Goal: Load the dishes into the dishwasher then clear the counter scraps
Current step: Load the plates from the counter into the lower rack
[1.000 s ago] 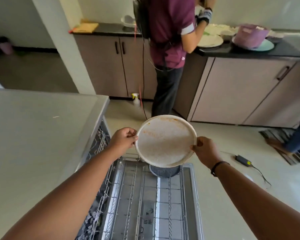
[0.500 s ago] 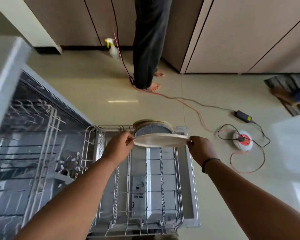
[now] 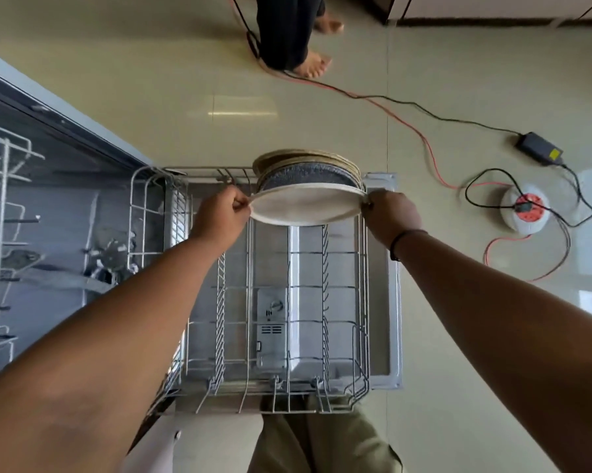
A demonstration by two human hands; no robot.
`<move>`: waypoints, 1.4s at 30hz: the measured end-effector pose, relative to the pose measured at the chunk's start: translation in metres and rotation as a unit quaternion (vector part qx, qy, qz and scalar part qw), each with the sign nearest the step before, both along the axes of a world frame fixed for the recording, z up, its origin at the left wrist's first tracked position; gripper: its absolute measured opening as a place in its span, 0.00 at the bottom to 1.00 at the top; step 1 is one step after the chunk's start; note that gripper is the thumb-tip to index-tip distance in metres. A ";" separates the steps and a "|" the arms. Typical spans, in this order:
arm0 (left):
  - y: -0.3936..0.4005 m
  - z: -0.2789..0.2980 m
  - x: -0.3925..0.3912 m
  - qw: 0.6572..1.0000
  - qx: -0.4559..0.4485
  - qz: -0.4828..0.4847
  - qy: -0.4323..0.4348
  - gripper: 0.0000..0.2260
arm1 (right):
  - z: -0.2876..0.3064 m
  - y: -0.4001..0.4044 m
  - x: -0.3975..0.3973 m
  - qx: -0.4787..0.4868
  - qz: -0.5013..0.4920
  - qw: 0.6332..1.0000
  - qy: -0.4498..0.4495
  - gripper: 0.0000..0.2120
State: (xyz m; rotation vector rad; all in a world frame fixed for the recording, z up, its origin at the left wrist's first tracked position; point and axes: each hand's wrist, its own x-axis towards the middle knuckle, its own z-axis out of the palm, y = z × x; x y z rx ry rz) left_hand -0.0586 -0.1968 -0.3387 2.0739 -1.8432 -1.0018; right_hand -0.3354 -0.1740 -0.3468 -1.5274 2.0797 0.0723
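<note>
I am holding a pale round plate (image 3: 304, 208) over the far end of the pulled-out bottom rack (image 3: 364, 302) of the dishwasher. My left hand (image 3: 221, 216) pinches its left rim and my right hand (image 3: 390, 215) pinches its right rim, so both sets of fingers are closed tight on the plate. The plate is tipped, its near edge low and its far edge up, and it sits just in front of the plates already standing (image 3: 308, 169) at the far end of the rack. It looks very close to the dark one behind it, but I cannot tell if they touch. I think my job now is to stand this plate up in the next free slot. To do it well, I should tip it up straight first, then lower it slowly so its bottom edge slides between two wires and does not rest on top of them. I should keep a small gap from the plate behind, so they do not bang or chip. I should let go only when it stands by itself. The rest of the rack near me looks free for more dishes.
</note>
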 end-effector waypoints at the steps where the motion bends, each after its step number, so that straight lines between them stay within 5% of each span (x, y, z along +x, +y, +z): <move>1: -0.001 -0.003 0.000 1.000 -0.006 0.003 0.003 0.04 | -0.002 -0.001 0.000 -0.004 0.002 1.000 -0.001 0.13; 16: -0.013 -0.036 0.011 0.992 -0.057 0.108 0.039 0.07 | -0.020 -0.016 0.010 -0.067 -0.011 0.997 -0.025 0.13; 24: -0.002 -0.033 0.008 0.988 -0.132 0.033 0.076 0.07 | -0.024 0.007 -0.005 -0.104 0.008 0.995 -0.012 0.14; 33: 0.005 -0.056 -0.003 0.997 -0.048 -0.022 0.051 0.07 | -0.052 0.021 -0.008 0.025 -0.001 1.000 -0.007 0.12; 38: 0.004 -0.062 -0.014 0.999 0.031 0.028 0.035 0.13 | -0.064 0.017 -0.007 0.069 -0.015 0.997 -0.040 0.13; 42: 0.007 -0.054 -0.026 0.994 0.105 0.010 0.000 0.22 | -0.060 0.020 -0.008 0.080 -0.024 0.993 -0.078 0.23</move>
